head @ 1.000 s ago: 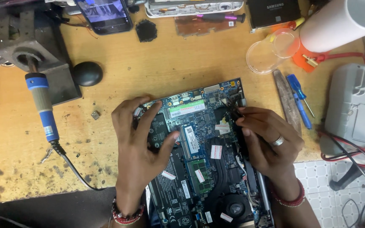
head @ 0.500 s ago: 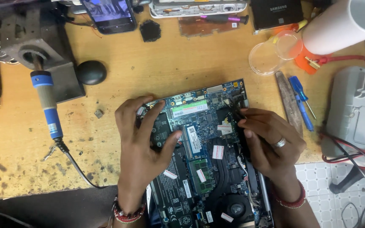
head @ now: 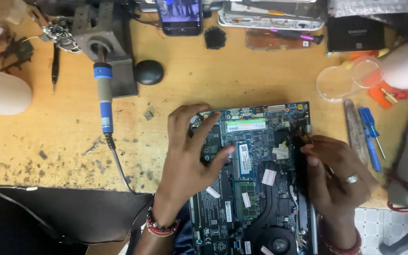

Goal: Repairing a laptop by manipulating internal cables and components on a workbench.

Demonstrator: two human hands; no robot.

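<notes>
Opened laptop base [head: 256, 189] lay on the wooden bench [head: 62, 141], near edge, circuit board and fan facing up, a green memory stick [head: 245, 124] along its far edge. Left hand [head: 185, 160] was pressed flat on the board's left part, fingers spread, thumb stretched toward the middle; it held the unit down and looked much the same as half a second earlier. Right hand [head: 336, 174] was the one that changed: earlier its fingers lay curled over the right edge of the board, now they pinched a thin dark tool or strip [head: 301, 141], running along the right side of the board, tip near the far right corner. Could not tell exactly what the dark piece was, blurred. A ring showed on that hand. My read: work had gone from steadying the unit to prying or picking at something along the right edge, left hand bracing. Camera also seemed closer and shifted, so the bench items sat differently in frame. Around: blue-handled soldering iron [head: 104, 99] in its stand to the left, black round knob [head: 148, 72] beside it, phone [head: 179, 16] at the far edge, clear plastic cup [head: 336, 85] and blue screwdriver [head: 370, 137] to the right.
</notes>
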